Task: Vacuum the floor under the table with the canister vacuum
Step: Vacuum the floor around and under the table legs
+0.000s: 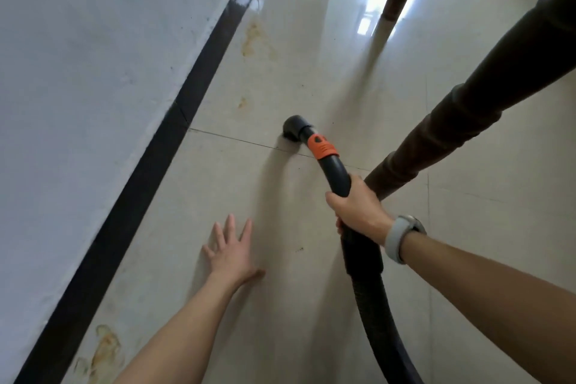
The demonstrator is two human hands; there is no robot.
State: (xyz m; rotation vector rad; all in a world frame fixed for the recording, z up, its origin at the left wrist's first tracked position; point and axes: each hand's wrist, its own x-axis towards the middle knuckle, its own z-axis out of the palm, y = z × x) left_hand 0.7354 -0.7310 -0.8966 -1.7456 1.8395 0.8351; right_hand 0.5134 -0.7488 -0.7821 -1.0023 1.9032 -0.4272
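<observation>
Nozzle pressed to tiled floor; hose wand gripped by right hand; left hand, at 8 o'clock, splayed flat on floor.

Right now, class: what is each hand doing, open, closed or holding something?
Left hand: open, fingers spread flat on the floor.
Right hand: gripping the vacuum wand.

the ribbed hose is cut off by the bottom edge, so the canister is not seen. the tops of both table legs are cropped by the frame. the nozzle mouth is hidden against the floor. part of the handle is covered by the right hand.
</observation>
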